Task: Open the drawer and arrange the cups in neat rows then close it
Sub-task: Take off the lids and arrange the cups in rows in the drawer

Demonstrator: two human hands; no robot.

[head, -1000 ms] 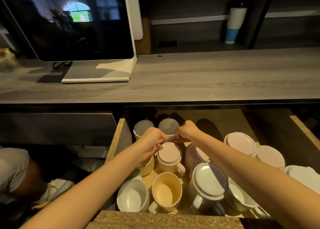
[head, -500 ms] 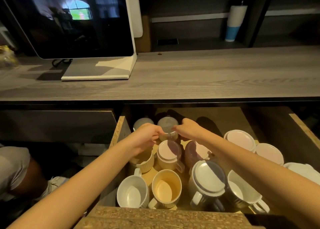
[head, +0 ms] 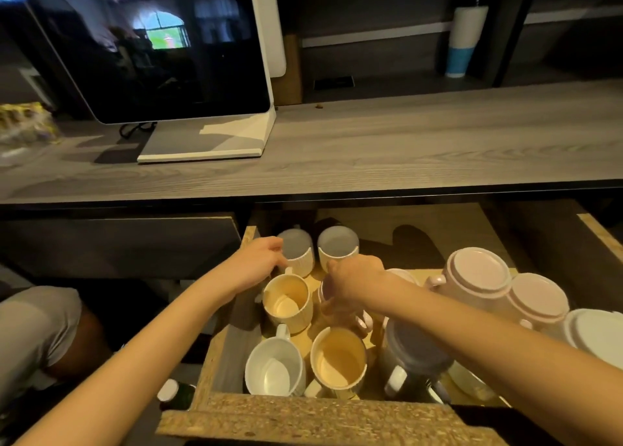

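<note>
Lying open in the lower middle of the frame, the drawer (head: 303,418) holds its load in loose rows. Two pale upturned cups (head: 338,245) stand side by side at the back. In front of them, towards the drawer's left wall, are three upright ones: two cream cups (head: 286,302) and one white cup (head: 274,369). Three upturned pink cups (head: 477,273) run along the right, the last cut off by the frame edge.

The left hand (head: 259,263) has its fingers curled against the back-left upturned cup (whether it truly grips it I cannot tell). The right hand (head: 354,277) grasps a pink cup (head: 350,317) from above and covers most of it.

One dark mug (head: 414,351) sits partly under the right forearm, and what lies beyond it in the lower right is too hidden to make out. One screen (head: 151,48) stands on the worktop (head: 404,142) above.
</note>
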